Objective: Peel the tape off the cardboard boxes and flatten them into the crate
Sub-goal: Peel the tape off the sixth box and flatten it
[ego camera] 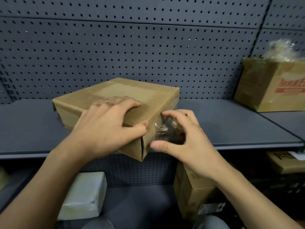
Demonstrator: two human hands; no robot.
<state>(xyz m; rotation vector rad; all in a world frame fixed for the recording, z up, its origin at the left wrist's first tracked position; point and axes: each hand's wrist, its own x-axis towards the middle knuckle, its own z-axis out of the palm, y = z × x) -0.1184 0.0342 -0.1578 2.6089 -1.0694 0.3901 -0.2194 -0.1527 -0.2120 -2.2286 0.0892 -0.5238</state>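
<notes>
A flat brown cardboard box [118, 95] lies on the grey shelf [29, 129], with its near corner hanging over the shelf's front edge. My left hand [105, 124] presses down on the box's top, fingers spread and thumb against the near side. My right hand [186, 134] is at the box's right side, its fingers curled round a crumpled strip of clear tape [162, 130] that is still stuck to the box. No crate is in view.
A larger cardboard box [270, 86] with red print and a wad of clear tape on top stands at the shelf's far right. On the lower shelf are a white parcel [85, 195], a brown box [194, 192] and another box [283, 162]. A pegboard wall backs the shelf.
</notes>
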